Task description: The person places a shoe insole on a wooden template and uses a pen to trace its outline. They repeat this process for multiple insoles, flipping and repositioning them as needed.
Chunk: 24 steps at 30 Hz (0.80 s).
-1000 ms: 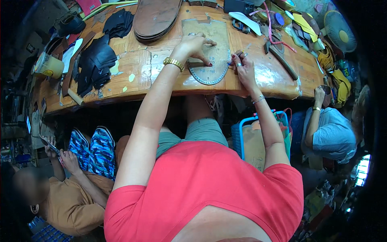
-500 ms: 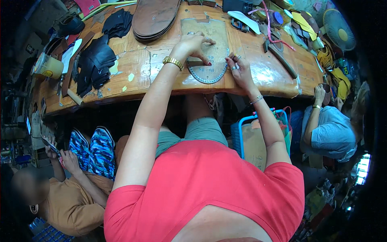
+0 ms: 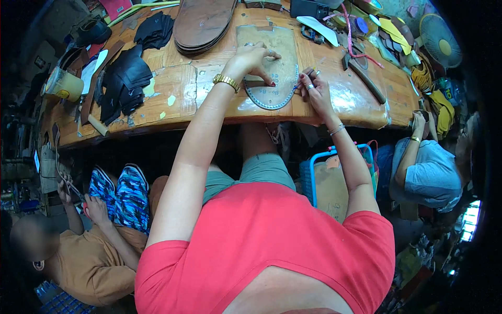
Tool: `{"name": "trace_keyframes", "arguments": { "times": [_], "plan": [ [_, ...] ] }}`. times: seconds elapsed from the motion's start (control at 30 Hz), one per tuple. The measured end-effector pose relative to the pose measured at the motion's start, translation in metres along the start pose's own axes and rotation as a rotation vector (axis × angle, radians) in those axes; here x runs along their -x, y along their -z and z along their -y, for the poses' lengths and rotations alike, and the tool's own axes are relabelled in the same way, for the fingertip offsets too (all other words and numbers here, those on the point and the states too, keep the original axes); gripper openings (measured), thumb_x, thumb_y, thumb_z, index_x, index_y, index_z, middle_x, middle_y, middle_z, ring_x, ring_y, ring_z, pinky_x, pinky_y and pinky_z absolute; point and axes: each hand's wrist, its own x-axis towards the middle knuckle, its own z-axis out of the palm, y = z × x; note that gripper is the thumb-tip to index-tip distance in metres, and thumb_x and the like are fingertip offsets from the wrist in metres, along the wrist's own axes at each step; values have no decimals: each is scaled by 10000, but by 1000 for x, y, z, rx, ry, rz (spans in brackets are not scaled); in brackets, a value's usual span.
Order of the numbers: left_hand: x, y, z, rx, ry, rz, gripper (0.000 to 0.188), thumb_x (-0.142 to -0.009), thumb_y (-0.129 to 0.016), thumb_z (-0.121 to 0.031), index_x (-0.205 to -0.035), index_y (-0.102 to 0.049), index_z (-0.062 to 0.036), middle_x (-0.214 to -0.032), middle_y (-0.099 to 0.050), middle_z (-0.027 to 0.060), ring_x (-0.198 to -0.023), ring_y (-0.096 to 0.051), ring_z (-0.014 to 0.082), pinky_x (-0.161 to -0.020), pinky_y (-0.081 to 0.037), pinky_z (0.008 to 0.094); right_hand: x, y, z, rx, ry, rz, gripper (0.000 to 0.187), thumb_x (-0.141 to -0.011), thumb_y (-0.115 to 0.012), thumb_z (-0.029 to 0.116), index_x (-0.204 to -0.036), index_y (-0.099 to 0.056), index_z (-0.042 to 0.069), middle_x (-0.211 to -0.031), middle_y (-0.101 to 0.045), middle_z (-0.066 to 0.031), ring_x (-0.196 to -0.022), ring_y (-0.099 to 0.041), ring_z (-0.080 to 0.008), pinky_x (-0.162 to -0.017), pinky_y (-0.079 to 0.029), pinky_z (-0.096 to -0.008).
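A tan, board-like template (image 3: 270, 39) lies flat on the wooden table, its rounded end toward me. Small marks or holes run along that curved edge, and there is handwriting on its face. My left hand (image 3: 255, 62) rests on top with fingers spread, thumb and fingertips pressing on the board. Beside the template's right edge, my right hand (image 3: 317, 91) is closed in a pinch around a slim pen-like tool (image 3: 297, 87). Its bluish tip points at the marked edge; the fingers hide most of it.
Black leather pieces (image 3: 121, 78) and stacked brown leather ovals (image 3: 203, 26) lie left. A hammer (image 3: 366, 78), pink cord and a white cut piece (image 3: 319, 30) are right. A blue basket (image 3: 307, 183) stands below the table. One person at left holds scissors (image 3: 83, 205); another sits right (image 3: 431, 172).
My right hand has shifted slightly, its fingers turning up and inward at the template's edge. My left hand stays put. The person at left has moved the scissors.
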Motion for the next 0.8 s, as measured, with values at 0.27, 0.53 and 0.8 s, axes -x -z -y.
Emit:
{"name": "trace_keyframes", "arguments": {
  "times": [0.27, 0.53, 0.8],
  "plan": [
    [1, 1, 1, 18, -1, 6, 914, -476, -847, -552, -1314, -534, -363, -1259, -534, 95, -1176, -524, 303, -961, -431, 393, 2, -1, -2, 82, 14, 74, 240, -970, -543, 204, -852, -594, 1, -647, -562, -13, -584, -540, -89, -539, -422, -266],
    [1, 3, 1, 24, 10, 27, 914, -482, -842, -559, -1319, -530, -367, -1314, -511, 103, -1196, -513, 314, -975, -424, 412, 4, -5, 3, 89, -8, 99, 222, -977, -542, 207, -857, -572, 23, -653, -551, 9, -571, -503, -56, -508, -396, -212],
    [2, 4, -2, 14, 17, 24, 904, -490, -845, -547, -1318, -531, -368, -1330, -503, 104, -1207, -508, 312, -980, -422, 411, 7, -4, 2, 110, 21, 130, 197, -978, -541, 195, -882, -559, 23, -679, -553, 3, -597, -498, -60, -516, -392, -198]
  ]
}}
